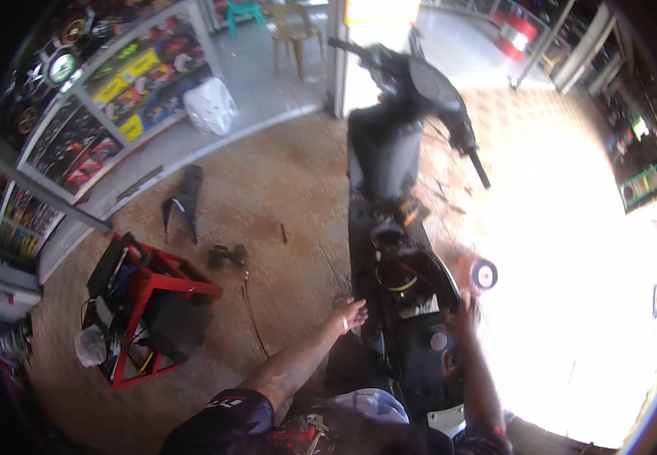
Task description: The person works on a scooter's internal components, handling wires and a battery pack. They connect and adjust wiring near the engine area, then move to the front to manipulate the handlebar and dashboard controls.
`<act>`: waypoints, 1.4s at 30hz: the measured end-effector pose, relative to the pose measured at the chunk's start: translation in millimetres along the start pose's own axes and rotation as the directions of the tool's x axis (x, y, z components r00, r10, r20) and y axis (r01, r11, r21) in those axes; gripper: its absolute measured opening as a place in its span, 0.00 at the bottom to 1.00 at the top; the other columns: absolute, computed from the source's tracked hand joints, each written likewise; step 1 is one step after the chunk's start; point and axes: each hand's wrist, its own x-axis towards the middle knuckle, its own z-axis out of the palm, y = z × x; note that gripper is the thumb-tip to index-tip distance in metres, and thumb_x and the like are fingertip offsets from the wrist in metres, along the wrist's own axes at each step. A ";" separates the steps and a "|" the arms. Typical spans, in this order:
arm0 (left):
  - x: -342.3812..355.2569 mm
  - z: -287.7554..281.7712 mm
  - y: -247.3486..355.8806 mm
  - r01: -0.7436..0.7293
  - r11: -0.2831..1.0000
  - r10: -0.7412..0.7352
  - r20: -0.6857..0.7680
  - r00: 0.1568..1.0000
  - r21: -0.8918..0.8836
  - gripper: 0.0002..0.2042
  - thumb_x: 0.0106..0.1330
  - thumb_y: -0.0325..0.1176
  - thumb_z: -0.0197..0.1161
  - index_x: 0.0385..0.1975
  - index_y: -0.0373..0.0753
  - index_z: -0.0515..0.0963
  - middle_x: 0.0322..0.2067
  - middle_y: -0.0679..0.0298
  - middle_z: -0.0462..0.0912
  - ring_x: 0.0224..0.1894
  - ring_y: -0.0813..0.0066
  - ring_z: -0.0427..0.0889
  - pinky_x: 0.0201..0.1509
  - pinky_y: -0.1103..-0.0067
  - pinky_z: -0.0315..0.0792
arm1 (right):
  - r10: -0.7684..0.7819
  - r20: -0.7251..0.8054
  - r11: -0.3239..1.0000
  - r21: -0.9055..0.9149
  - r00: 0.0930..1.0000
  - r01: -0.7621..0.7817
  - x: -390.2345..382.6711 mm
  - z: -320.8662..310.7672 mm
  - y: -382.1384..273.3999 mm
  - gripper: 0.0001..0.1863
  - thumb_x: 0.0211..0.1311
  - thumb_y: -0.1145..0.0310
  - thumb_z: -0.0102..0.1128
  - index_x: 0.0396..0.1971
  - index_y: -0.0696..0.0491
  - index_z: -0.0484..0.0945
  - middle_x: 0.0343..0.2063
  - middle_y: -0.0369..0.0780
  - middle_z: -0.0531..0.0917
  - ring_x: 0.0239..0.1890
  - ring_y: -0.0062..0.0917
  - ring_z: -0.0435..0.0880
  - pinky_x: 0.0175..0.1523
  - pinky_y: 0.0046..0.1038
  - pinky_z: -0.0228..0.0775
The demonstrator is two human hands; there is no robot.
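Note:
A dark scooter [377,163] stands in front of me with its seat area stripped, so its inner frame and some wiring show. My left hand [350,312] is beside its left flank, fingers curled together; what they hold, if anything, does not show. A pale band sits on one of its fingers. On the opposite side, my right hand [462,315] is at the right edge of the open frame, blurred, its fingertips partly hidden. Between the hands lies the open cavity [404,274] with a yellowish curved line in it. A round cap [438,341] sits nearer to me.
On the tiled floor to the left are a red metal tool stand [180,284], a dark power tool [227,256], a thin cable [253,318] and a dark body panel [186,201]. A red can-like object [483,274] is right of the scooter. Glass display cases [123,83] line the far left.

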 end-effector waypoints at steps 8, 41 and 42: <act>-107.9 -192.2 -23.2 -0.139 0.988 0.129 -0.138 0.982 -0.072 0.12 0.70 0.42 0.64 0.43 0.42 0.78 0.36 0.65 0.84 0.35 0.68 0.86 0.40 0.68 0.82 | 0.271 0.113 0.948 -0.205 0.956 -0.244 -167.4 49.0 25.6 0.47 0.55 0.39 0.66 0.69 0.51 0.61 0.64 0.56 0.66 0.71 0.50 0.58 0.69 0.52 0.59; -137.9 -322.8 302.7 0.073 0.944 0.041 -0.335 0.941 0.322 0.46 0.66 0.37 0.68 0.75 0.56 0.39 0.29 0.65 0.78 0.25 0.71 0.80 0.28 0.71 0.77 | 0.956 -0.083 0.294 0.233 0.283 -0.927 -95.2 69.7 -89.8 0.49 0.56 0.51 0.70 0.72 0.55 0.54 0.70 0.57 0.57 0.71 0.52 0.61 0.72 0.43 0.59; -132.7 -313.2 309.2 0.066 0.931 0.046 -0.294 0.955 0.359 0.47 0.66 0.37 0.68 0.75 0.56 0.38 0.28 0.65 0.78 0.24 0.71 0.80 0.28 0.71 0.77 | 0.937 -0.164 0.342 0.266 0.308 -0.901 -103.5 70.2 -103.4 0.46 0.57 0.54 0.69 0.70 0.56 0.57 0.69 0.58 0.58 0.69 0.54 0.63 0.71 0.44 0.60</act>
